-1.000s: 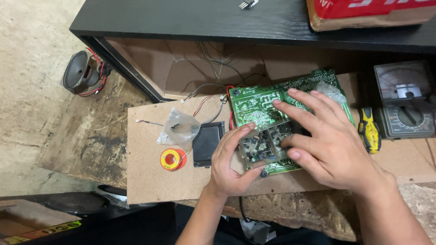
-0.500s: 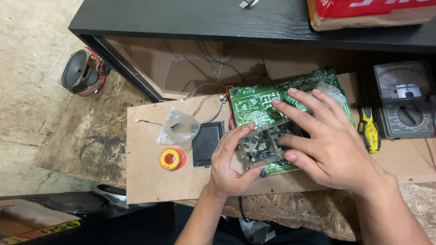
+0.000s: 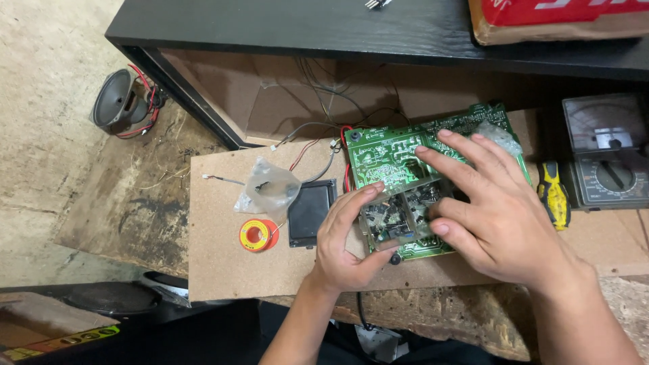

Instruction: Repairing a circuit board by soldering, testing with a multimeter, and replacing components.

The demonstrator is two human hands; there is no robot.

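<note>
**Two hands on a green circuit board, viewed from above**

A long black shelf (image 3: 351, 30) spans the top of the view, with a brown cardboard box with a red printed face (image 3: 561, 20) resting on its right end. Below it lies the worktop, a pale rectangular fibreboard panel (image 3: 230, 263) set over a rough, stained wooden surface (image 3: 128, 203).

A green printed circuit board (image 3: 389, 152) lies flat on the right half of the worktop, solder side up, with red, grey and black wires (image 3: 318, 135) leaving its left edge. The right hand (image 3: 503, 216) rests palm-down on the board, fingers (image 3: 466, 152) spread wide and flat, gripping nothing. The left hand (image 3: 348, 243) meets the board's lower left corner, its fingers curled around a small block of components there; whether they clamp it cannot be told.

At the right edge sits a grey analogue multimeter (image 3: 605, 152), with a yellow-and-black screwdriver handle (image 3: 553, 196) just beside it. A round grey loudspeaker (image 3: 122, 101) with red leads lies on the floor at the far left.

Left of the board, near the left hand, lie a black square panel (image 3: 309, 213), a clear plastic bag of small parts (image 3: 269, 186) and a red-and-yellow solder spool (image 3: 257, 235).
</note>
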